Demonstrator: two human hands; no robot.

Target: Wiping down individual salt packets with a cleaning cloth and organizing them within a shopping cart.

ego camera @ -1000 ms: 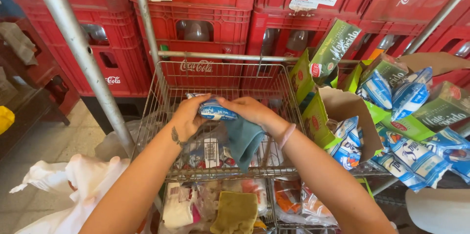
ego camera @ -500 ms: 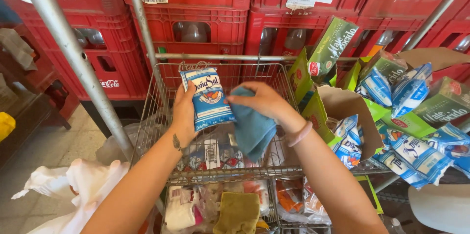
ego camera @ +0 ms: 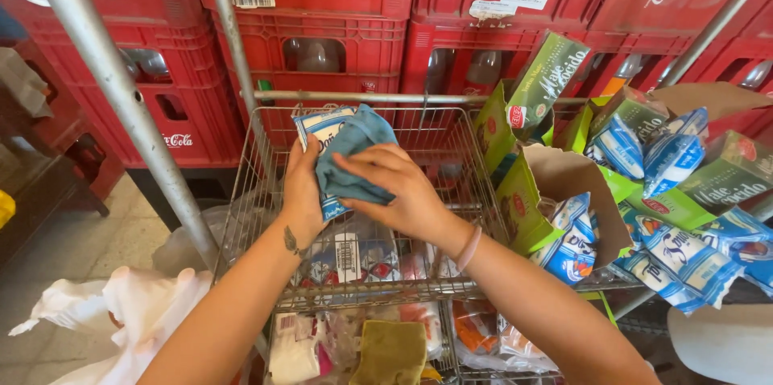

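Head view: left hand (ego camera: 302, 192) grips a blue-white packet (ego camera: 320, 129) while right hand (ego camera: 398, 192) presses a blue cloth (ego camera: 354, 151) on it.

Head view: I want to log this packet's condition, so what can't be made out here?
- Packet: its front is mostly covered by the blue cloth and right hand.
- Left hand: its fingers are hidden behind the packet.
- Basket: its floor is hidden by both hands and forearms.
- Bottles in the red crates: seen only through slots.
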